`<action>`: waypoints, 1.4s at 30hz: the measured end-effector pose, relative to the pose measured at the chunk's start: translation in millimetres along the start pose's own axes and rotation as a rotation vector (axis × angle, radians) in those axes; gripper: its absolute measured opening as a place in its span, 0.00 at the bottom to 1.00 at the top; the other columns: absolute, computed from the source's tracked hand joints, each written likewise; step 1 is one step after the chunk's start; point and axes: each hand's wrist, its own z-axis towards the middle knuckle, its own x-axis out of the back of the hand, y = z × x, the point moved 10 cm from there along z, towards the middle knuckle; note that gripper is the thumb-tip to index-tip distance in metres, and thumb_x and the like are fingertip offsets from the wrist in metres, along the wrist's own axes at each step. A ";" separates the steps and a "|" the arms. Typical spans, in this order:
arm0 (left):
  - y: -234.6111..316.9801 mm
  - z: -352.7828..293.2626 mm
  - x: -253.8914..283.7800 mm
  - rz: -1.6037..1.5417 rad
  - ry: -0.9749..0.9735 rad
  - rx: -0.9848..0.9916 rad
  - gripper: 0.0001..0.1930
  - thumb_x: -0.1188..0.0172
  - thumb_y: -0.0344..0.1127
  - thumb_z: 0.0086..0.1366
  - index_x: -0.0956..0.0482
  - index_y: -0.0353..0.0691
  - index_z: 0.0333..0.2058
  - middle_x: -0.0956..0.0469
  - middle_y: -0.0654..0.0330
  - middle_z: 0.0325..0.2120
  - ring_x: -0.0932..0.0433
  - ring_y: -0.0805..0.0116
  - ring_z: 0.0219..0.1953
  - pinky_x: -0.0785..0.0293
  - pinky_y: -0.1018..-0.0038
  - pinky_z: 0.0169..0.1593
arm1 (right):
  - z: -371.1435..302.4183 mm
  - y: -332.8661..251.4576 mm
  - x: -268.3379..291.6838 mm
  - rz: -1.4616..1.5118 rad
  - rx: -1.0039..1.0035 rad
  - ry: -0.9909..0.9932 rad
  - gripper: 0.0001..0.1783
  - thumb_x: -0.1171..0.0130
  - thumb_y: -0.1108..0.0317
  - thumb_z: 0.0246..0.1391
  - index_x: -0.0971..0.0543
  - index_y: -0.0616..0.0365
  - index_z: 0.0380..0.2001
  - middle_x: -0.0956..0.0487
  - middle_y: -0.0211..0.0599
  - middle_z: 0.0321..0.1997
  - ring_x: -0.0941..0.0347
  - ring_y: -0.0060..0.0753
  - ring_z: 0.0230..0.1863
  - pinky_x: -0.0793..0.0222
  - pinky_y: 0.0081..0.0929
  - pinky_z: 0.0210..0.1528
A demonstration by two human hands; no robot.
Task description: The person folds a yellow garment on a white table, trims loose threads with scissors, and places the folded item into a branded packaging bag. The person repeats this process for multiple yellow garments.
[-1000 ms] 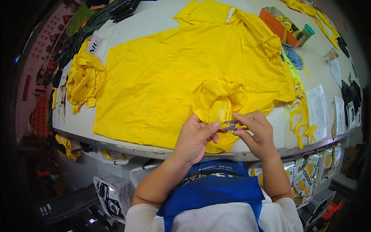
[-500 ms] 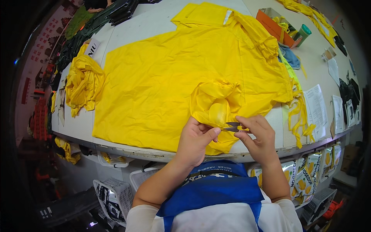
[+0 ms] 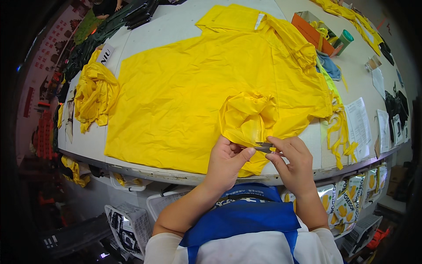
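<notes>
A yellow raincoat (image 3: 176,97) lies spread over the table, with its near right part, apparently a sleeve end (image 3: 246,114), bunched up in front of me. My left hand (image 3: 228,160) pinches the edge of this bunched part between thumb and fingers. In my right hand (image 3: 292,160) is a pair of small thread snips (image 3: 265,147) with dark blades and yellow on the handles. The blades point left and meet the fabric edge beside my left thumb. Whether they touch a thread is too small to tell.
A crumpled yellow garment (image 3: 96,94) sits at the left table edge. Back right stand an orange box (image 3: 310,33) and a green-topped roll (image 3: 346,37). Yellow strips (image 3: 338,136) and paper sheets (image 3: 358,123) lie to the right. White baskets (image 3: 132,224) stand below the table.
The snips' blades, spread apart before, have closed together at the fabric edge. Both hands have shifted slightly, and the bunched fabric has turned a little to the right.
</notes>
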 end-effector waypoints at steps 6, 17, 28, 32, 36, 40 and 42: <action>1.2 -0.9 -1.8 -0.037 0.010 0.005 0.22 0.40 0.21 0.55 0.34 0.36 0.49 0.25 0.60 0.41 0.26 0.75 0.38 0.29 0.79 0.39 | -1.3 3.1 -2.8 0.063 -0.032 0.008 0.17 0.34 0.72 0.42 0.21 0.58 0.39 0.26 0.37 0.25 0.30 0.37 0.28 0.35 0.29 0.31; -5.4 -1.4 -4.7 -0.179 -0.033 0.070 0.23 0.46 0.22 0.60 0.39 0.37 0.54 0.30 0.57 0.48 0.28 0.67 0.49 0.30 0.70 0.53 | -76.6 215.8 16.8 0.430 -0.550 0.630 0.12 0.43 0.72 0.53 0.22 0.64 0.41 0.23 0.34 0.34 0.29 0.22 0.36 0.34 0.18 0.41; -20.5 -12.4 41.9 -0.223 0.041 0.206 0.30 0.48 0.24 0.60 0.45 0.41 0.60 0.34 0.56 0.55 0.31 0.62 0.55 0.33 0.67 0.55 | -35.2 142.8 -115.3 1.162 -0.788 0.021 0.23 0.50 0.58 0.61 0.32 0.62 0.53 0.26 0.37 0.47 0.30 0.30 0.46 0.37 0.28 0.53; -15.9 -19.8 81.6 0.405 -0.009 0.085 0.26 0.43 0.24 0.57 0.38 0.37 0.55 0.28 0.58 0.47 0.28 0.69 0.49 0.32 0.75 0.51 | -9.0 51.0 -163.1 1.545 -0.758 -0.551 0.19 0.45 0.61 0.57 0.30 0.60 0.49 0.24 0.32 0.42 0.27 0.23 0.42 0.32 0.21 0.49; 23.3 -40.7 102.4 0.518 0.178 -0.199 0.23 0.44 0.24 0.57 0.35 0.37 0.53 0.28 0.58 0.41 0.26 0.69 0.41 0.29 0.77 0.44 | -17.1 37.5 -177.6 1.268 -0.737 -0.631 0.09 0.37 0.74 0.47 0.28 0.57 0.30 0.28 0.22 0.25 0.33 0.16 0.25 0.35 0.13 0.28; 65.6 -74.9 63.6 1.049 -0.042 -0.546 0.14 0.44 0.24 0.54 0.26 0.38 0.41 0.32 0.55 0.33 0.26 0.61 0.33 0.28 0.76 0.35 | 21.0 38.1 -147.1 0.334 -0.340 -0.310 0.10 0.43 0.80 0.41 0.35 0.57 0.22 0.39 0.27 0.17 0.45 0.17 0.19 0.45 0.18 0.22; 56.5 -76.8 52.5 1.382 -0.219 -0.409 0.08 0.45 0.25 0.52 0.23 0.38 0.33 0.35 0.51 0.30 0.27 0.50 0.31 0.27 0.67 0.33 | 32.7 8.9 -133.6 0.291 -0.220 -0.126 0.10 0.45 0.80 0.40 0.35 0.58 0.22 0.40 0.29 0.17 0.46 0.18 0.19 0.46 0.18 0.22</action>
